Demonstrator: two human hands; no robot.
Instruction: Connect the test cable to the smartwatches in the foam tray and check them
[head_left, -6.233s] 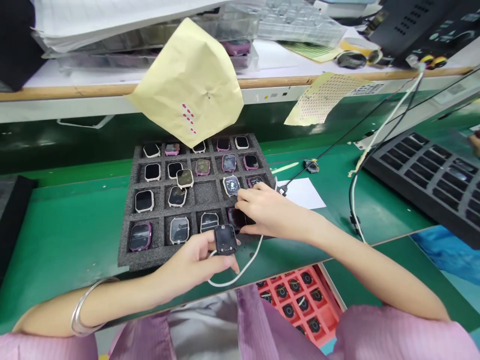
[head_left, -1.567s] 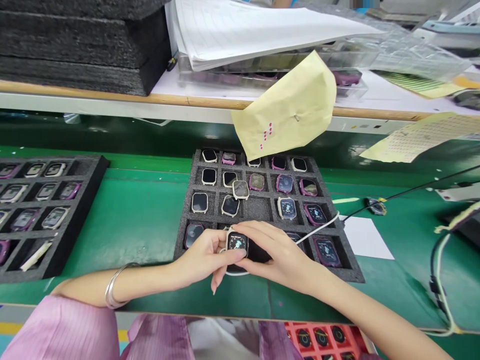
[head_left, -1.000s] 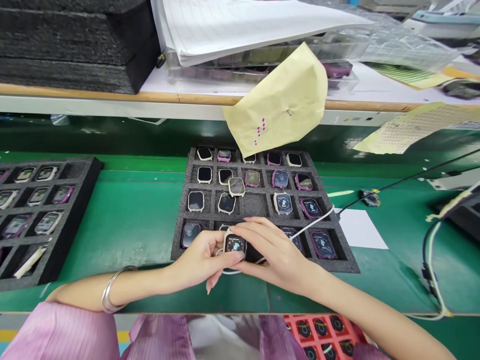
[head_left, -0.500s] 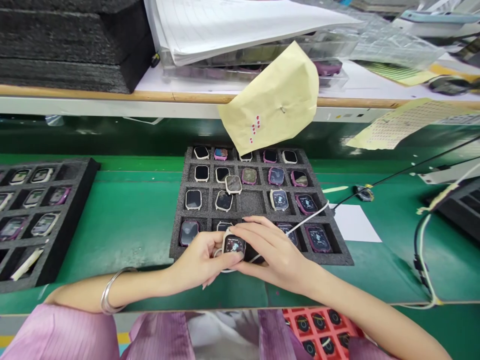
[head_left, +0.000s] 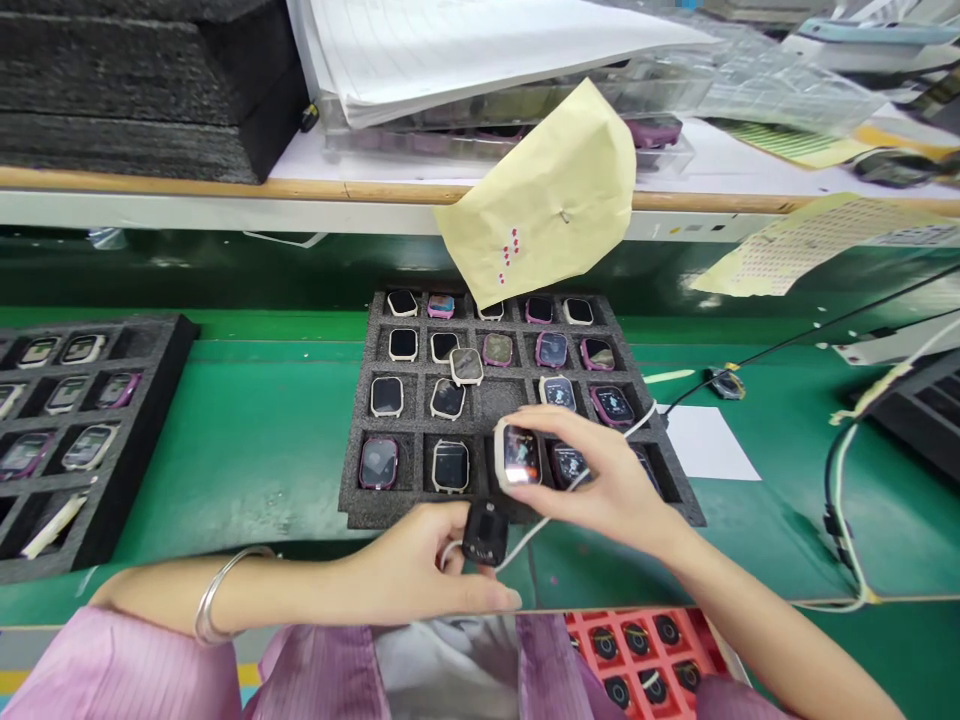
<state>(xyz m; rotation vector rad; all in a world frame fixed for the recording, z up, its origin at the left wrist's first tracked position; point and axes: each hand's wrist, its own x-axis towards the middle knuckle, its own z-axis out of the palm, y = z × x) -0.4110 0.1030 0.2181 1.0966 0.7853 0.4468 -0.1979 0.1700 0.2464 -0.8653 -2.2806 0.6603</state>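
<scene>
In my right hand [head_left: 607, 485] is a smartwatch [head_left: 519, 456] with a pale case and a lit screen, pinched by its edges above the foam tray's front row. My left hand [head_left: 431, 565] grips a small black charging block [head_left: 486, 533] at the tray's front edge. A white cable [head_left: 536, 530] runs from around the block and up to the right past my right hand. Under both lies the black foam tray [head_left: 364, 512], whose compartments hold several pale and purple watches. One pale watch [head_left: 466, 366] rests across the dividers, partly over its neighbours.
Another foam tray of watches [head_left: 161, 400] stands at left. White paper [head_left: 709, 445] and a small dark watch part [head_left: 725, 384] lie right. A yellow paper [head_left: 555, 200] hangs from the shelf edge over the tray's back. Below the bench edge sits a red tray [head_left: 626, 640].
The watch has come away from the charging block. My right hand has carried it up and right, while my left hand has moved slightly down and toward me with the block.
</scene>
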